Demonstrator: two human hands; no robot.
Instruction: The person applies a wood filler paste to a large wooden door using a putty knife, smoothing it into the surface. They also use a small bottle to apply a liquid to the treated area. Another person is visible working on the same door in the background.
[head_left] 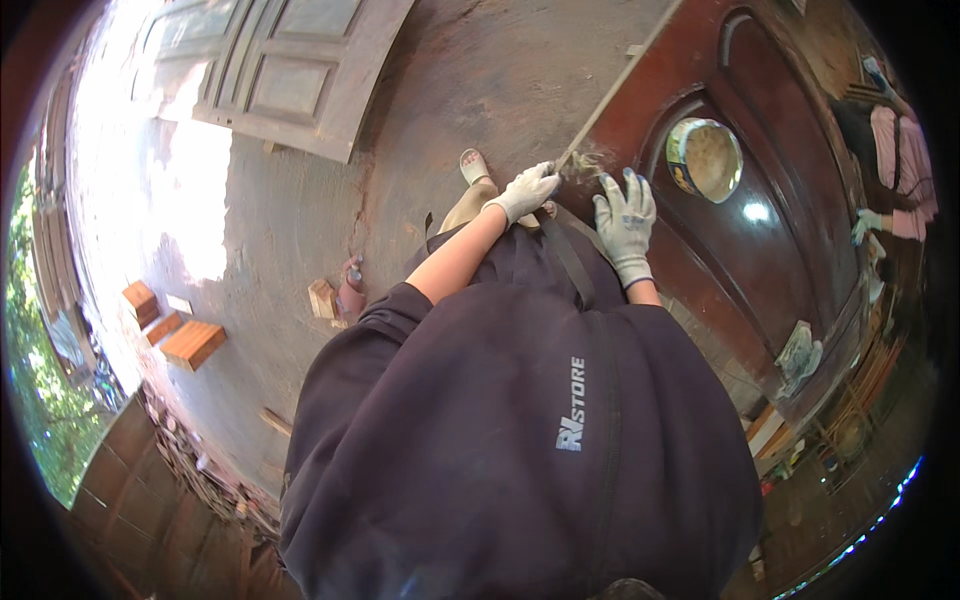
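A dark red-brown varnished door panel point(690, 235) lies in front of me to the right, its near corner close to my hands. My left hand point(528, 193), in a pale knit glove, is closed at the panel's edge; what its fingers hold, if anything, is hidden. Just past those fingertips, a tuft of tangled pale fibres point(590, 163) lies at the panel's edge. My right hand point(625, 226), gloved too, has its fingers stretched and spread over the near corner of the panel. A round tub point(680, 165) with light brown contents stands on the panel, beyond my right hand.
An unfinished grey-brown door point(300, 85) lies at the far left. Wooden blocks point(195, 345) sit on the concrete floor point(440, 110) at left. A crumpled cloth point(798, 355) is on the panel's right edge. At the far right, another person in a pink top point(905, 165) has a gloved hand near the panel.
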